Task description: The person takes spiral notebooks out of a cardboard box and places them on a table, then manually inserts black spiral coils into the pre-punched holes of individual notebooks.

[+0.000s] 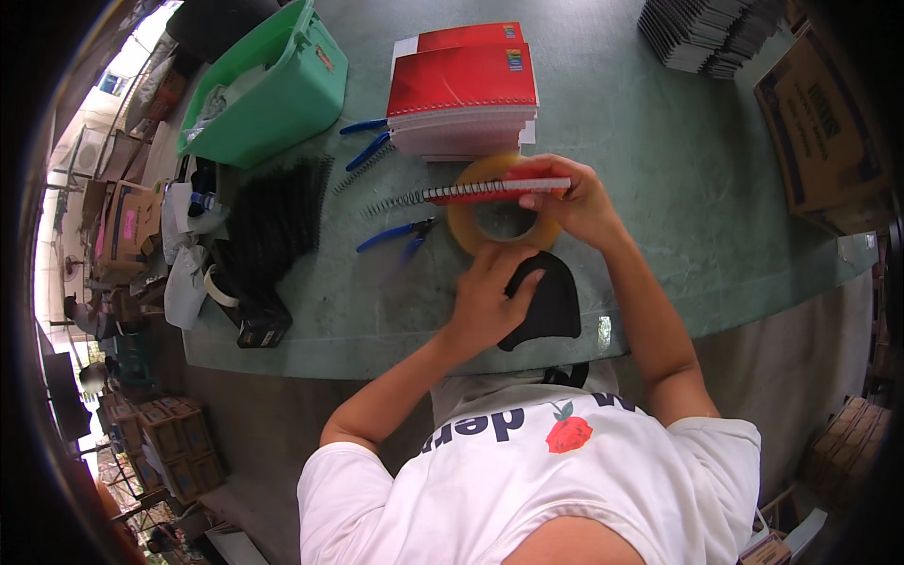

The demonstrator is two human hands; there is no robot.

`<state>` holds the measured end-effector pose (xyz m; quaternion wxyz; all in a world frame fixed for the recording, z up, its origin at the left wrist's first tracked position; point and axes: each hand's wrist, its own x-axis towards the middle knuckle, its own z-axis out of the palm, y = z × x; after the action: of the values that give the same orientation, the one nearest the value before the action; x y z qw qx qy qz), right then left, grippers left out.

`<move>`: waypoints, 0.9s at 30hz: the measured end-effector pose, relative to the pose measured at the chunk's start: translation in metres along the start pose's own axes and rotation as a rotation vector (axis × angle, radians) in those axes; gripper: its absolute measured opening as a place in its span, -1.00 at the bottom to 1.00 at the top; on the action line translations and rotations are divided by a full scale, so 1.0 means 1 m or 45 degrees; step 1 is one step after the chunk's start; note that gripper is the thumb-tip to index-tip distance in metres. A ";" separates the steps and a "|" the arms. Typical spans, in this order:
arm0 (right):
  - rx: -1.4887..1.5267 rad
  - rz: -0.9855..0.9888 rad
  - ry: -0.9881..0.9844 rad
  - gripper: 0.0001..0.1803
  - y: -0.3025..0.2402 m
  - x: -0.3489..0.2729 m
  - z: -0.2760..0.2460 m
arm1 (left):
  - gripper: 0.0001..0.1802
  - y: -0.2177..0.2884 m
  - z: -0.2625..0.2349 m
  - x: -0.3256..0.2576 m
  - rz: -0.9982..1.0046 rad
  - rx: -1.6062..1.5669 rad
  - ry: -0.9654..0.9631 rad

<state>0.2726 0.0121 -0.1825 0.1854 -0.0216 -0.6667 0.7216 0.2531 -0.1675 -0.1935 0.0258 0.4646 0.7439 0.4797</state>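
Note:
A thin red notebook [490, 196], seen nearly edge-on, is gripped between the thumb and fingers of my right hand [579, 202]. A black spiral coil [400, 201] runs through its punched edge and sticks out past its left end. Below it lies a wide roll of yellowish tape [463, 226], partly covered by the notebook and my hands. My left hand [494, 294] rests at the near rim of the tape roll, its thumb apart from the fingers, over a black curved pad [556, 299]. Left of the tape are blue-handled cutters [391, 235], partly blurred.
A stack of red notebooks [461, 80] stands at the back, with another blue-handled tool [369, 146] and a loose coil [363, 169] beside it. Black coils [278, 212] are piled left, near a green bin [315, 85]. A carton [815, 132] stands right; bound books [706, 38] are behind.

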 end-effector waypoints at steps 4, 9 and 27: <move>-0.066 -0.059 0.003 -0.74 -0.004 0.004 0.002 | -0.69 0.009 -0.002 0.010 0.028 -0.034 0.058; 0.012 0.061 0.025 -0.76 -0.005 -0.004 0.005 | -0.69 0.016 -0.055 0.052 0.160 0.275 0.286; 0.010 0.179 -0.109 -0.68 -0.003 -0.010 0.000 | -0.70 0.037 -0.077 0.084 0.247 0.372 0.274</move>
<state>0.2830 0.0091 -0.1817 0.1055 -0.0367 -0.6680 0.7357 0.1929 -0.1568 -0.0909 -0.1681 0.4789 0.7558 0.4137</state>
